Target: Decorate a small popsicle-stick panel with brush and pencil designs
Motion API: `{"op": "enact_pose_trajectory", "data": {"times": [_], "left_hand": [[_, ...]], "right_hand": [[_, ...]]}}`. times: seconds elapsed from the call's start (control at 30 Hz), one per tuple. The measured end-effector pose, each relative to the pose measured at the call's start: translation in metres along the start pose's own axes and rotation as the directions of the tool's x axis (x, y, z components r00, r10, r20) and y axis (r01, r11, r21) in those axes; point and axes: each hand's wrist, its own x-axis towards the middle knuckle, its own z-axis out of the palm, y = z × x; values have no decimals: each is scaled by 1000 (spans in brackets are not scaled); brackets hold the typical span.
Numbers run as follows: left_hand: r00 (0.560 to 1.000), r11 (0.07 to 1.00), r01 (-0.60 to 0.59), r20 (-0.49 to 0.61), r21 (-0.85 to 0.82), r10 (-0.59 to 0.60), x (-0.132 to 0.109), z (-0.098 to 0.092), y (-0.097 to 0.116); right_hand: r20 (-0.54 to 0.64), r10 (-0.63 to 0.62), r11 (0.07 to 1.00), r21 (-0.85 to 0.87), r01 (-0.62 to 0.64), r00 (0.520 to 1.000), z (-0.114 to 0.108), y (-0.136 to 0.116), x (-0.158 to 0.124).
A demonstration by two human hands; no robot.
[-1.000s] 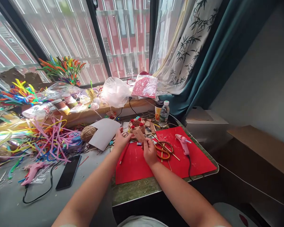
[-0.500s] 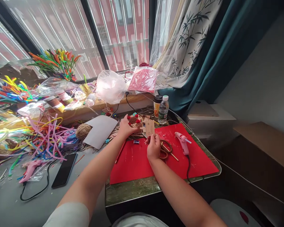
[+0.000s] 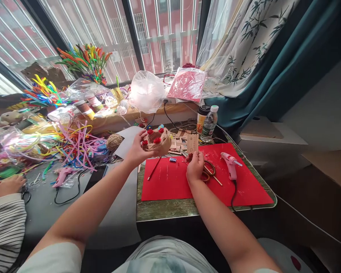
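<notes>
My left hand [image 3: 138,151] grips a round tan basket-like craft [image 3: 164,145] from its left side, with red flowers around its rim and a blue one at the back. It is tilted and held up over the table. Pinched upright in my right hand [image 3: 195,167] is a small flat light-brown piece [image 3: 192,143] with dark printed marks; whether it is wood or card I cannot tell. Dark-handled scissors [image 3: 212,167] lie just right of that hand. Under both hands spreads a red sheet [image 3: 170,189].
A pink glue gun [image 3: 231,165] with its cord rests on the sheet's right. Behind stand a water bottle [image 3: 209,125] and a paper cup [image 3: 201,123]. Wooden sticks [image 3: 178,142], a twine ball [image 3: 114,141] and pipe cleaners [image 3: 79,146] lie around. A co-worker's hand [image 3: 11,185] is at far left.
My left hand has lifted the basket-like craft off the table and drawn it left, apart from the flat piece. The view has shifted left, bringing the co-worker's striped sleeve into sight.
</notes>
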Motion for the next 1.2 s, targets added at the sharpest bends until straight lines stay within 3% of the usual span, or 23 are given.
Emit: {"op": "enact_pose_trajectory", "data": {"times": [0.13, 0.23, 0.3, 0.4, 0.5, 0.63, 0.8, 1.0, 1.2], "left_hand": [[988, 975, -142, 91, 173, 128, -88, 5, -3], [982, 972, -160, 131, 172, 138, -122, 23, -13], [977, 972, -174, 154, 156, 150, -129, 30, -21], [967, 972, -204, 183, 119, 180, -130, 31, -31], [959, 968, -236, 183, 81, 218, -131, 27, -38], [953, 964, -263, 168, 42, 253, -134, 24, -46], [953, 960, -277, 135, 36, 270, -133, 29, -57], [967, 960, -249, 83, 129, 240, -138, 40, -53], [994, 966, -87, -37, 242, 99, -143, 71, -35]], "right_hand": [[77, -63, 998, -25, 65, 995, 1, -16, -4], [200, -92, 993, -51, 104, 975, 2, -39, -8], [349, -105, 986, -87, 143, 931, 2, -59, -10], [586, -97, 954, -176, 244, 805, 3, -87, -7], [674, -70, 914, -252, 318, 736, 7, -103, -1], [721, -32, 887, -300, 352, 692, 13, -101, 4], [689, 17, 903, -321, 284, 725, 14, -76, 5], [538, -9, 942, -280, 188, 843, 3, -62, 0], [301, -96, 980, -141, 143, 949, -9, -46, -3]]}}
